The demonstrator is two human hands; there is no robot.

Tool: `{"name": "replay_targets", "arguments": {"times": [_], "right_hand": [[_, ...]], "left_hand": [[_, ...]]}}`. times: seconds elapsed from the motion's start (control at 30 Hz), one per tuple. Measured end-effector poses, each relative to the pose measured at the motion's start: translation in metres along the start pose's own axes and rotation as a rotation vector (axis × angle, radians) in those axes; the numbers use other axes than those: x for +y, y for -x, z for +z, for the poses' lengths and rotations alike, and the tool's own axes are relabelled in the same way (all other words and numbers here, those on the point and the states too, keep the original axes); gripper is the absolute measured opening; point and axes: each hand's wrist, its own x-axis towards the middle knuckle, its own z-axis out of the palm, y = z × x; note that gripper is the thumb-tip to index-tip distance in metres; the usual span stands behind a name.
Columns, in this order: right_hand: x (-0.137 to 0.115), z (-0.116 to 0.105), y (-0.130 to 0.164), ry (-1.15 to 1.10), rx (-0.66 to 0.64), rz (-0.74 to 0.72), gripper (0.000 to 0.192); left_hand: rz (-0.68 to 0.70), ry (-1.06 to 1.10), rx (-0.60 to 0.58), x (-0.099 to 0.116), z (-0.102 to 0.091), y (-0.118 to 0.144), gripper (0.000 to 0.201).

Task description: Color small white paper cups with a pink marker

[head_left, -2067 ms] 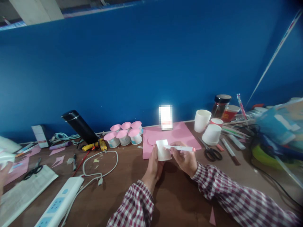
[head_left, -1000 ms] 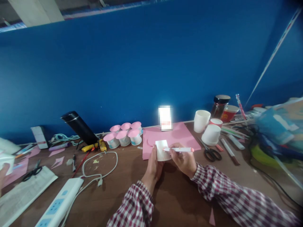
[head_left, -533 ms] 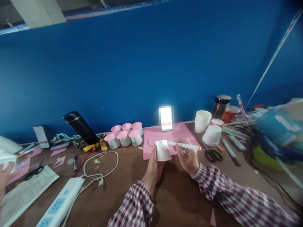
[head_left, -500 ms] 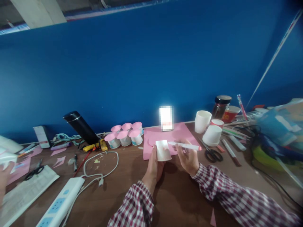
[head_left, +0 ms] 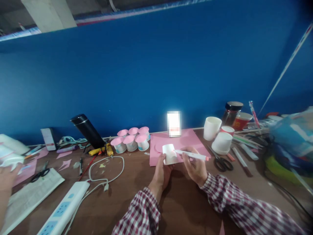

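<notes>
My left hand (head_left: 160, 173) is closed around a small white paper cup (head_left: 169, 154), its thumb along the cup's left side. Pinched in my right hand (head_left: 197, 169) is a white marker (head_left: 195, 155) with an orange-pink end. Its tip points left and meets the right part of the cup's side; whether it touches is too small to tell. Both hands are just in front of a sheet of pink paper (head_left: 182, 135), which carries a curved outline or cut piece partly hidden behind the cup. A lit phone screen (head_left: 174, 124) stands upright at the sheet's back.
Several pink-topped cups (head_left: 130, 143) stand left of the sheet. To the right are white cups (head_left: 222, 143), black-handled scissors (head_left: 223, 164) and markers (head_left: 241, 157). A black bottle (head_left: 88, 130), a white cable (head_left: 106, 181) and a power strip (head_left: 65, 205) lie left. Another person's hand (head_left: 8, 181) is at far left.
The cup has tipped and turned slightly in my left hand, and the marker's tip now lies a little further onto its side. The whole view has shifted slightly.
</notes>
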Motion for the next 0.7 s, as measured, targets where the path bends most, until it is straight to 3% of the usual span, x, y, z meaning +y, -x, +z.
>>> {"name": "replay_targets", "arguments": {"times": [0.7], "right_hand": [[0.0026,0.0018,0.0033,0.055,-0.094,0.026,0.017]], "left_hand": [[-0.001,-0.086,-0.097,-0.0007,0.0028,0.0031,0.034]]}}
